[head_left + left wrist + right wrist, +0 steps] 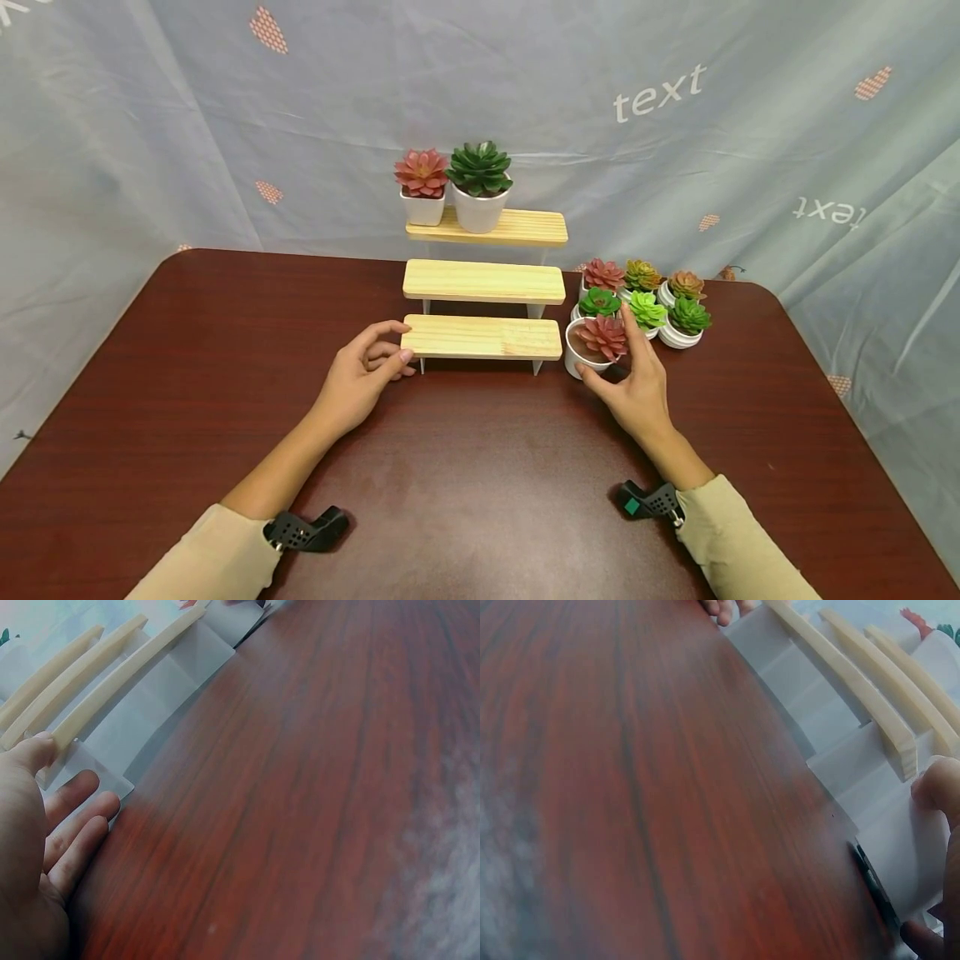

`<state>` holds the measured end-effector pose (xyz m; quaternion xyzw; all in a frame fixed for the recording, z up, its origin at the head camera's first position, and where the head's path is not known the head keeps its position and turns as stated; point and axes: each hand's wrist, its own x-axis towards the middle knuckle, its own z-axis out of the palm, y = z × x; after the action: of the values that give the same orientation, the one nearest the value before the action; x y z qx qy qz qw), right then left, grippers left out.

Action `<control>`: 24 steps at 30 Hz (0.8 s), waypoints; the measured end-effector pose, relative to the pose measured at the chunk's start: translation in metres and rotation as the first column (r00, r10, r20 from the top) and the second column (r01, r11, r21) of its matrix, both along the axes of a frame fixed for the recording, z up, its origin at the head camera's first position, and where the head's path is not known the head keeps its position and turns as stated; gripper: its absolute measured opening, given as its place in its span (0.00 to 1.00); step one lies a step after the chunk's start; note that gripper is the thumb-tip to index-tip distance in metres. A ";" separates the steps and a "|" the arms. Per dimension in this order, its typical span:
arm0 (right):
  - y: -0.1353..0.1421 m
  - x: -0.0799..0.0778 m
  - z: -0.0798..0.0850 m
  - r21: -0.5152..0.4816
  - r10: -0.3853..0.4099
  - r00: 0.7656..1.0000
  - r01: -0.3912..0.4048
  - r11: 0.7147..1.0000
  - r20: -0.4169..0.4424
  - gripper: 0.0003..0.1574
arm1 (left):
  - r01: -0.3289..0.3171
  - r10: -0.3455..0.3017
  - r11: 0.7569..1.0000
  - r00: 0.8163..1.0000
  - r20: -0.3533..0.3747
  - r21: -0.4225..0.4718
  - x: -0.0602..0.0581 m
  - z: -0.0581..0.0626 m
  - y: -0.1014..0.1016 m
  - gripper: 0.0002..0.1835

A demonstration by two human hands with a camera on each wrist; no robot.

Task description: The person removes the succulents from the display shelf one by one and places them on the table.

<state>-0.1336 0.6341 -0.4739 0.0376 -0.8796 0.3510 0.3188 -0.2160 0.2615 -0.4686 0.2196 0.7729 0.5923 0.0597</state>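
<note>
A three-tier stand with pale wooden steps [480, 336] and translucent supports is in the middle of the table. My left hand [356, 379] holds the left end of its lowest step; in the left wrist view the thumb lies on the wood, with other fingers bent beside the support [101, 769]. At the stand's right, my right hand [637, 392] grips a round white pot [576, 360] holding a red succulent [603, 337], thumb in front and index finger behind. In the right wrist view the thumb touches the white pot [907, 851], whose far side is hidden.
On the top step are a pink succulent in a square white pot [424, 208] and a dark green one in a round white pot [480, 210]. Several small potted succulents [686, 321] cluster behind my right hand. A pale curtain [337, 108] hangs behind the dark red table [480, 467].
</note>
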 end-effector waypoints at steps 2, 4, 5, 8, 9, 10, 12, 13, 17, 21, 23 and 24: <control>0.000 0.000 0.000 0.013 -0.001 1.000 0.001 1.000 0.000 0.61 | 0.000 0.000 1.000 1.000 -0.001 0.002 0.000 0.000 0.000 0.20; 0.000 -0.001 0.000 0.016 0.012 1.000 -0.012 1.000 -0.004 0.56 | 0.000 0.000 1.000 1.000 -0.002 0.003 0.000 0.000 0.000 0.20; 0.000 -0.002 0.000 0.017 0.020 1.000 -0.020 1.000 -0.006 0.54 | 0.000 0.000 1.000 1.000 -0.002 0.004 0.000 0.000 0.000 0.20; 0.000 -0.003 0.000 0.012 0.041 0.999 -0.041 0.999 -0.013 0.49 | 0.001 -0.001 1.000 1.000 -0.003 0.007 0.000 0.001 0.000 0.20; 0.000 -0.003 -0.001 0.009 0.046 0.999 -0.045 0.999 -0.015 0.48 | 0.001 -0.001 1.000 1.000 -0.003 0.008 0.000 0.001 0.000 0.20; 0.001 -0.003 -0.001 0.005 0.051 0.999 -0.050 0.999 -0.017 0.48 | 0.001 -0.001 1.000 1.000 -0.003 0.008 0.000 0.001 0.000 0.20; 0.001 -0.004 -0.001 0.001 0.055 0.998 -0.055 0.998 -0.024 0.48 | 0.000 0.000 1.000 1.000 -0.003 0.008 0.000 0.001 0.000 0.20; 0.001 -0.004 -0.001 0.000 0.057 0.998 -0.057 0.998 -0.028 0.48 | 0.000 0.000 1.000 1.000 -0.002 0.008 0.000 0.001 0.000 0.20; 0.001 -0.004 -0.001 -0.002 0.064 0.997 -0.064 0.998 -0.043 0.48 | 0.000 0.000 1.000 1.000 -0.006 0.006 0.000 0.001 0.000 0.20; 0.001 -0.004 -0.001 0.001 0.067 0.996 -0.067 0.998 -0.053 0.48 | 0.000 0.000 1.000 1.000 -0.011 0.001 0.000 0.002 0.000 0.20; 0.001 -0.004 -0.001 0.004 0.065 0.996 -0.065 0.998 -0.054 0.48 | 0.000 0.000 1.000 1.000 -0.012 -0.002 0.000 0.002 0.000 0.20; 0.001 -0.004 -0.001 0.006 0.063 0.997 -0.063 0.998 -0.054 0.48 | 0.000 0.000 1.000 1.000 -0.011 -0.002 0.000 0.002 0.000 0.20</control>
<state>-0.1374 0.6353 -0.4753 0.0755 -0.8699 0.3577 0.3310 -0.2156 0.2618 -0.4665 0.2227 0.7739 0.5902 0.0557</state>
